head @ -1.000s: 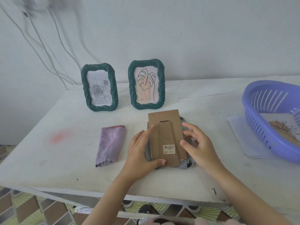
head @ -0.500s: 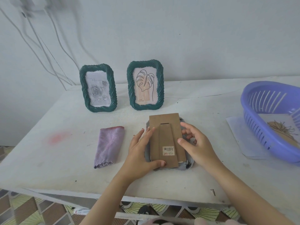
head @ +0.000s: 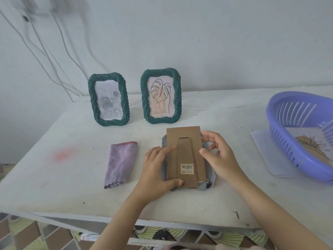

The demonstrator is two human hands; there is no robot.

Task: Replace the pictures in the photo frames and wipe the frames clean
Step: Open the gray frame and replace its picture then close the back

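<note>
The left hand [head: 158, 170] lies flat on the left edge of the cardboard backing board [head: 185, 156], fingers spread over the board and thumb hooked at its near corner, pressing rather than gripping. The right hand [head: 219, 156] curls around the board's right edge, thumb on top and fingers tucked toward the rim below; whether it pinches the board or only steadies it cannot be told. The board, with its fold-out stand and barcode sticker facing up, sits on a grey frame [head: 207, 184] lying face down on the bench [head: 72, 177]; the board looks slightly skewed, its far end overhanging the frame's rim and a strip of rim showing at its near right corner.

The step in hand seems to be seating or freeing this backing. To do it well, the person would square the board with the frame's opening first, keep the left palm holding the frame still, and work along the right edge with even pressure so the thin card does not bend or crease the picture beneath.

Left of the board lies a folded purple cloth [head: 121, 163], ready for wiping. Beyond the board stand two green frames, one with a rose drawing [head: 108, 99] and one with a leaf drawing [head: 161, 95]. Right of the board, a purple basket [head: 281, 141] holds another print.
</note>
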